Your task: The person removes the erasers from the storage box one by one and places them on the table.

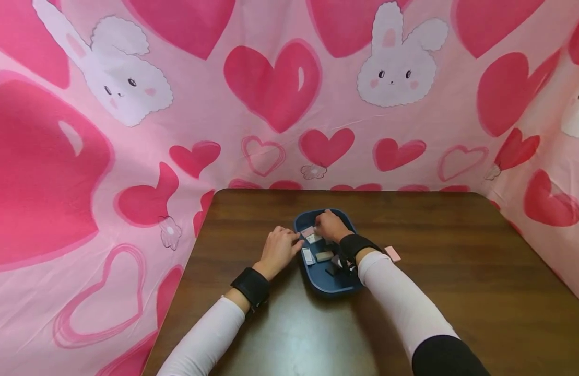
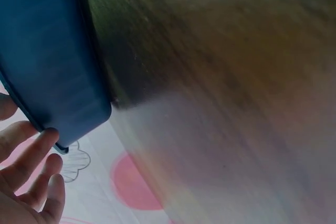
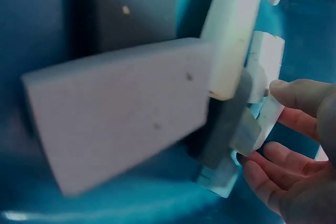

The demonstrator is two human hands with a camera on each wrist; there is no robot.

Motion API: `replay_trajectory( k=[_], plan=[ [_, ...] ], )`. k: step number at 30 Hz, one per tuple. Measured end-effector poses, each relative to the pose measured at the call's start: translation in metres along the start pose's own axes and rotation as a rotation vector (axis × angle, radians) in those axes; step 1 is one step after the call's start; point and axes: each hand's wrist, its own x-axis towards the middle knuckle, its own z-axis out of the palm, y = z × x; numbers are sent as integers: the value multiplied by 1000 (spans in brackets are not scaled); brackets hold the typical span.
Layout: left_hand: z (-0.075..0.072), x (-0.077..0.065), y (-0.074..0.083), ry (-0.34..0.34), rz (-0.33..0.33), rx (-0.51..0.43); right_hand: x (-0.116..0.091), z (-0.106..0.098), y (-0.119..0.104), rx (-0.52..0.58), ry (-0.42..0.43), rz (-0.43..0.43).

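A blue plastic basin [image 1: 333, 290] holds several small block-shaped erasers. My left hand [image 1: 277, 250] is at its left side, relaxed fingertips touching the rim; the left wrist view shows the fingers [image 2: 31, 150] against the basin's outer edge. My right hand [image 1: 332, 227] reaches inside at the far end. In the right wrist view, its thumb and fingers pinch a small white eraser [image 3: 269, 115] among other blocks. Nearest that camera lies a large pale eraser [image 3: 121, 114], with a cream one [image 3: 231, 40] and a dark grey block [image 3: 136, 9] behind it.
A pink eraser [image 1: 392, 254] lies on the brown wooden table [image 1: 458, 271], just right of the basin, beside my right forearm. Pink cloth with hearts and rabbits [image 1: 270, 156] hangs behind the table and along both sides.
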Motion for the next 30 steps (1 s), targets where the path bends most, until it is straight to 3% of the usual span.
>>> replay_trajectory(
  k=[9,18,23,30],
  plan=[
    [1,1,4,-19,-34,-18,-18,-35,-5,-39,56,-46],
    [-4,1,0,6,-54,-43,-40,-79,13,-37,142,-18],
    [-8,2,0,-17,-85,-46,-55,-90,46,-2,187,57],
    [-2,-3,9,-32,-91,-78,-89,-70,119,-24,157,236]
  ],
)
